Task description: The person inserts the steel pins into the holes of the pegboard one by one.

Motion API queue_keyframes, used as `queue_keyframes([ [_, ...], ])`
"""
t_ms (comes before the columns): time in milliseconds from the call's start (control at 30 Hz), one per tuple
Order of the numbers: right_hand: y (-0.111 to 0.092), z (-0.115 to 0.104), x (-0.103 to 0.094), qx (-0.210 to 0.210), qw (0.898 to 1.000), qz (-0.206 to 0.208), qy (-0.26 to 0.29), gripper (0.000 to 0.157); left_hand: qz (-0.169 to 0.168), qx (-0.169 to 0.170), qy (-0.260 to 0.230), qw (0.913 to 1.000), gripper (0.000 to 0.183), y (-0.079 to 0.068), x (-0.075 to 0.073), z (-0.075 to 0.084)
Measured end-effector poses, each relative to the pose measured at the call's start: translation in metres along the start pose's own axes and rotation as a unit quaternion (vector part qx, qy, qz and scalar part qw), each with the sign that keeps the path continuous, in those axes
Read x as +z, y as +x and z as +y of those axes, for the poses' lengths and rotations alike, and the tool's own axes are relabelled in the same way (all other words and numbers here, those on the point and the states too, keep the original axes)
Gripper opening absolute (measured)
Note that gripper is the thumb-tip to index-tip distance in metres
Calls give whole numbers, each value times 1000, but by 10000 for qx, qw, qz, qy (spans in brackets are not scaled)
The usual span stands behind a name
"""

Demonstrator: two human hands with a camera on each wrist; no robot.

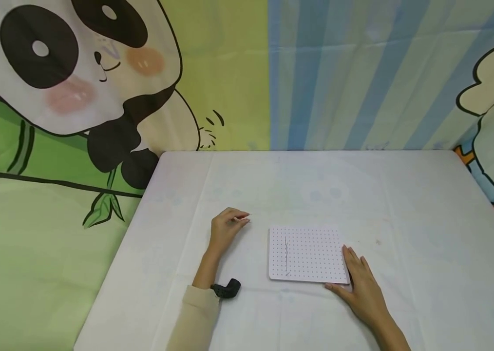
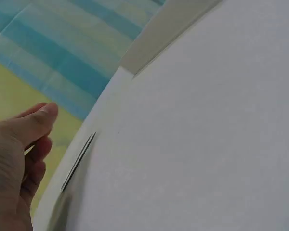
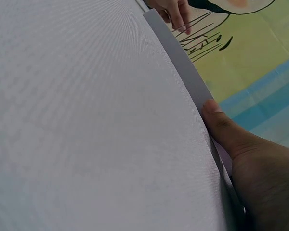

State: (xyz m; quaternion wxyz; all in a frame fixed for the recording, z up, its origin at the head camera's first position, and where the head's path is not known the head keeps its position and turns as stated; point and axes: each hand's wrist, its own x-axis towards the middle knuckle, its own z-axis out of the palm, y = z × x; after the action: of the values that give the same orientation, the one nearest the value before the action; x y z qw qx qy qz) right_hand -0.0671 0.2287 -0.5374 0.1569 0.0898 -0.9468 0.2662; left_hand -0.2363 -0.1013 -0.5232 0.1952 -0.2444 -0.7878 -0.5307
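A white pegboard [image 1: 317, 254] with a grid of small holes lies on the white table. On its left part runs a column of thin pins [image 1: 286, 256]; several thin pins [image 3: 202, 38] also show past its edge in the right wrist view. My right hand [image 1: 363, 287] rests at the board's near right corner, fingers along the right side, thumb [image 3: 221, 122] against the near side. Left of the board, my left hand [image 1: 227, 229] is raised with thumb and fingertips close together. Thin dark sticks [image 2: 78, 161] appear beside those fingertips; whether any is pinched, I cannot tell.
The white tabletop [image 1: 247, 185] extends around the board. Behind it hangs a cloth [image 1: 229, 73] printed with cartoon animals and stripes. A black device [image 1: 227, 288] sits on my left wrist.
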Motion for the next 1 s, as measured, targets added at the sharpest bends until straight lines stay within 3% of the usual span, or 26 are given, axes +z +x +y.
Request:
queue_keyframes([
  [133,-1,-1,-1,8,10000,-7,-6,104,-152,-226,375,9989,13,0,-8,-13],
  [300,0,-1,0,-6,10000,-22,-19,104,-410,-313,721,9961,10,0,-7,-18],
  [533,1,-1,0,-29,10000,-8,-21,103,-459,-348,1122,9920,7,1,-5,-18],
  [1000,-1,-2,0,19,10000,-10,6,103,-465,-406,1378,9885,7,0,-4,-19],
])
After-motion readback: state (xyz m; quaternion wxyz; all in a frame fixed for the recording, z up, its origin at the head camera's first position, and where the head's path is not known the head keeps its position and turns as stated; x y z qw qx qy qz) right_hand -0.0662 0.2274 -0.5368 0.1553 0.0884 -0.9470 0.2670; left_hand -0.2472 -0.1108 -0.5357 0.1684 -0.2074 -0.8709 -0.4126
